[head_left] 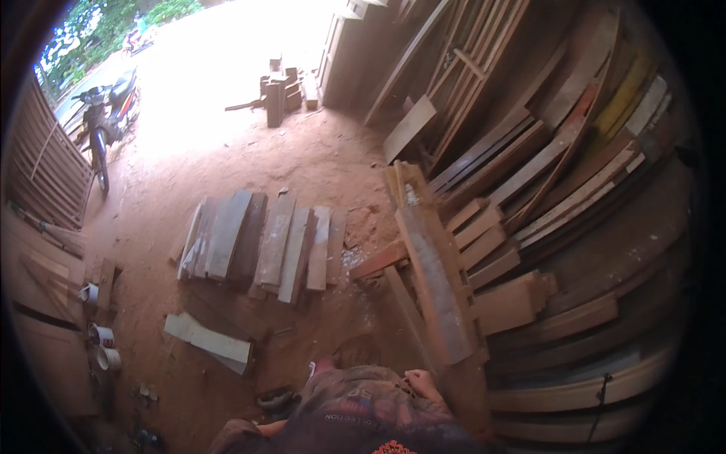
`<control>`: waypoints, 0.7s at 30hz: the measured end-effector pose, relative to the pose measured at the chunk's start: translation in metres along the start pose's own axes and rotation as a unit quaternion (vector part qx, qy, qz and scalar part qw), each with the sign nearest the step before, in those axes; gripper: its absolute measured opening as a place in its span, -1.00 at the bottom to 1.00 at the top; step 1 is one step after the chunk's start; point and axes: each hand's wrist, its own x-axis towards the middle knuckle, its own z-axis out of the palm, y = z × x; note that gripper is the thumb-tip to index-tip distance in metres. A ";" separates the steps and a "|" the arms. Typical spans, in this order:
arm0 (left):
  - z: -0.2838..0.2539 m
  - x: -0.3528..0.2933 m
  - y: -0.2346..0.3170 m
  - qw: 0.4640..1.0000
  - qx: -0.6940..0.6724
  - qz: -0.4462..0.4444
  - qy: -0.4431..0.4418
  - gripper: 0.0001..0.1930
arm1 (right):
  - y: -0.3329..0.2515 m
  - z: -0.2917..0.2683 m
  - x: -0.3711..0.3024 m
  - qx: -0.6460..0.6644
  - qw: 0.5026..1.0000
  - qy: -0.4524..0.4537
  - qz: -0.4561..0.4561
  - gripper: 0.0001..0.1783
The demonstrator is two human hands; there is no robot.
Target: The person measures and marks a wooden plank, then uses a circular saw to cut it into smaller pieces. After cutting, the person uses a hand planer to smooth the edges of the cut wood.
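Observation:
My right hand (424, 384) is low in the picture, beside my dark printed shirt, its fingers curled in and nothing visible in them. Just to its right runs a long, thick plank (435, 284), sloping away from me on a stack of timber. My left hand (271, 428) shows only in part at the lower edge, against the shirt, and its fingers are too hidden to read. Ahead on the dirt floor, several short boards (229, 234) lie side by side in a row. Closer to me is a pale, angled board (208, 342) on the ground.
Long planks (575, 219) and stacked timber fill the right side, some leaning on the wall. Short wooden blocks (274, 102) stand near the bright opening. A motorcycle (102, 125) is parked at the far left. Several white cans (100, 334) sit along the left.

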 end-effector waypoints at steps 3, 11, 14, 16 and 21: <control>-0.010 -0.008 0.021 0.999 0.046 0.019 0.007 -0.50 | -0.010 0.008 0.016 -0.002 1.000 -0.029 -0.003 -0.60; -0.104 0.039 0.072 0.914 -0.389 -0.027 0.110 -0.64 | -0.078 0.025 0.037 0.080 0.995 -0.020 -0.062 -0.64; -0.171 0.054 0.120 0.847 -0.472 0.057 0.238 -0.74 | -0.094 0.016 0.030 0.112 0.987 -0.023 -0.109 -0.65; -0.192 0.050 0.157 0.791 -0.558 0.072 0.242 -0.71 | -0.101 0.006 0.022 0.132 0.983 -0.025 -0.122 -0.66; -0.174 0.025 0.210 0.801 -0.569 0.097 0.160 -0.65 | -0.141 -0.041 0.014 0.019 0.964 0.143 -0.223 -0.66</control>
